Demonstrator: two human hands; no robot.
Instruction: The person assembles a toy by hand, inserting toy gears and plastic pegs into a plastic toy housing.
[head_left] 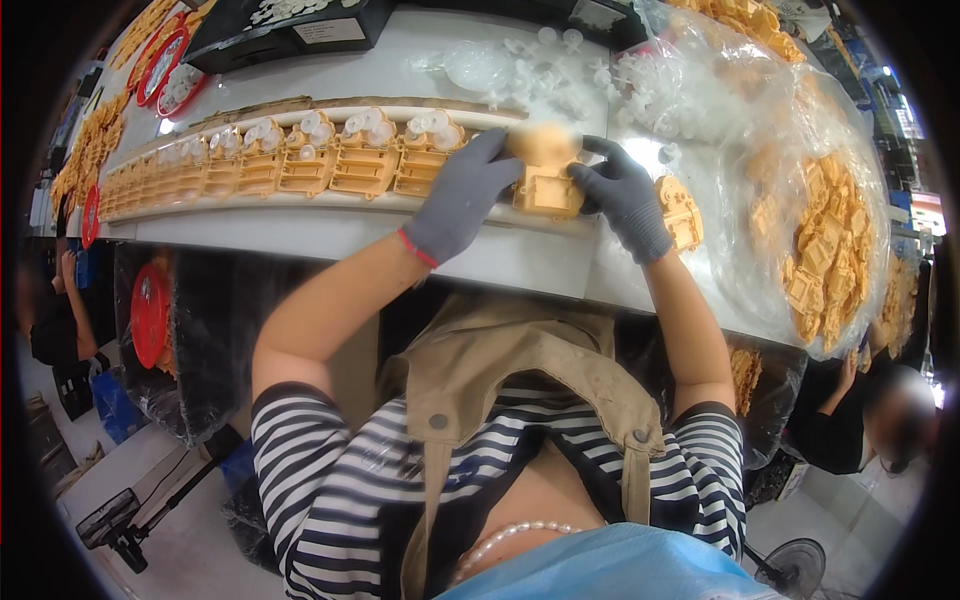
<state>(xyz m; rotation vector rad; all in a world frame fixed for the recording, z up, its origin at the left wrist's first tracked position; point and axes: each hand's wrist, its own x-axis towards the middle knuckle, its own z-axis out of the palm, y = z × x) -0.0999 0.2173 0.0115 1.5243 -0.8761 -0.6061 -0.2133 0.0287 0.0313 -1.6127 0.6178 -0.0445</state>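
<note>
My left hand [462,200], in a grey glove, is closed on the left side of a yellow-orange plastic housing [549,190]. My right hand [628,200], gloved in grey too, grips the same housing from its right. Its upper part is blurred; a square recess shows in the lower part. Left of my hands stands a long row of similar housings [365,165] with white round plastic parts [372,126] on top. Just right of my right hand, another yellow-orange housing [680,213] lies on the white table [540,253].
Loose white plastic parts [560,75] are scattered beyond my hands. A clear plastic bag of yellow-orange housings [830,250] fills the right side. At the back left stand a black bin [290,40] and red trays [165,65]. Other people [850,410] sit at both sides.
</note>
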